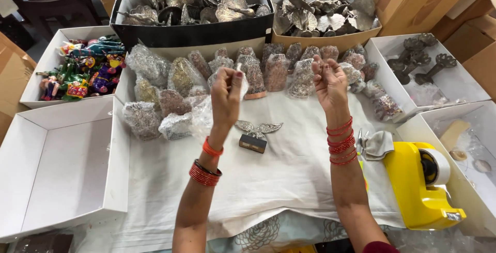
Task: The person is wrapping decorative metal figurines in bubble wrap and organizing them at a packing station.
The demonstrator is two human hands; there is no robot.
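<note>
At centre frame, both hands are raised above a white cloth spread over the table. The left hand has its fingers pinched together on a small pale scrap, seemingly clear tape or film; its material cannot be told. The right hand is half curled with fingertips drawn close, and whether it grips the other end of that scrap cannot be told.

Directly below them, on the cloth, sits a winged metal figure on a dark block base, unwrapped and untouched. Its position just under the hands suggests it is the item in work.

Behind it, across the upper middle, lie rows of wrapped figures in clear bubble film. At lower right stands a yellow tape dispenser, within easy reach of the right hand. At lower left is an empty white box, its opening turned towards the cloth.
</note>
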